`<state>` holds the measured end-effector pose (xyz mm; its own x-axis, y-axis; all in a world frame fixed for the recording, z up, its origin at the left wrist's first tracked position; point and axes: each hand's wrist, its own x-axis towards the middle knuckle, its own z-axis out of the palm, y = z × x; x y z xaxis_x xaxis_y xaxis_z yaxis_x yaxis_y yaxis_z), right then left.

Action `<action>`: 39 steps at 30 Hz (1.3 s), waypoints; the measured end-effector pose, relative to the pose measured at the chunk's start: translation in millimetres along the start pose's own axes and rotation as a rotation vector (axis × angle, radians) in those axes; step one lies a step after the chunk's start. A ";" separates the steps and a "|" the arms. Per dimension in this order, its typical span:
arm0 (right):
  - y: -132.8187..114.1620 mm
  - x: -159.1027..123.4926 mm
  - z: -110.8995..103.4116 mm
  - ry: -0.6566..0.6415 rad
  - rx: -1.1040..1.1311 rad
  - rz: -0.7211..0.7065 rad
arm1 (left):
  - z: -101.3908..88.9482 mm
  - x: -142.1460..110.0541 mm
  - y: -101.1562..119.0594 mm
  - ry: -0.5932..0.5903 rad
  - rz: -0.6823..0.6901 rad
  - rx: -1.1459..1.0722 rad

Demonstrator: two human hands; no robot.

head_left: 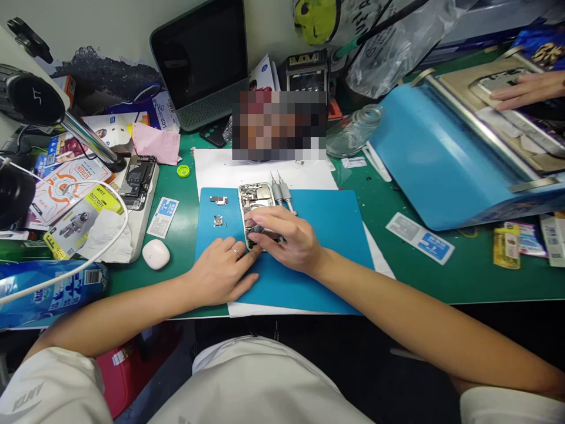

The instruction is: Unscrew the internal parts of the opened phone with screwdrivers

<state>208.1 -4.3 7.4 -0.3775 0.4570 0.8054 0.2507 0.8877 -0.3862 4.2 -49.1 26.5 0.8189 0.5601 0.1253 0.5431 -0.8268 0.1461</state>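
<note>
"Where does the opened smartphone lie?"

"On a blue mat, two screwdrivers at its two o'clock."

"Anything held?"

"The right hand pinches a small grey tool, partly hidden, over it; the left hand, at seven o'clock, rests loosely spread, index finger at the smartphone's edge."

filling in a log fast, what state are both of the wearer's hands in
Left hand: open, at the lower edge of the opened phone.
Right hand: closed on what looks like a screwdriver.

Both hands at an opened phone
</note>
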 end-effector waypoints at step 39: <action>-2.2 -3.0 -4.7 0.012 -0.124 -0.010 | 0.4 1.6 0.3 -0.020 0.002 0.007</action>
<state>212.8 -7.9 7.9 -0.3705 0.4465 0.8145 0.3553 0.8783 -0.3198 5.7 -48.4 26.4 0.8233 0.5577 0.1055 0.5430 -0.8280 0.1395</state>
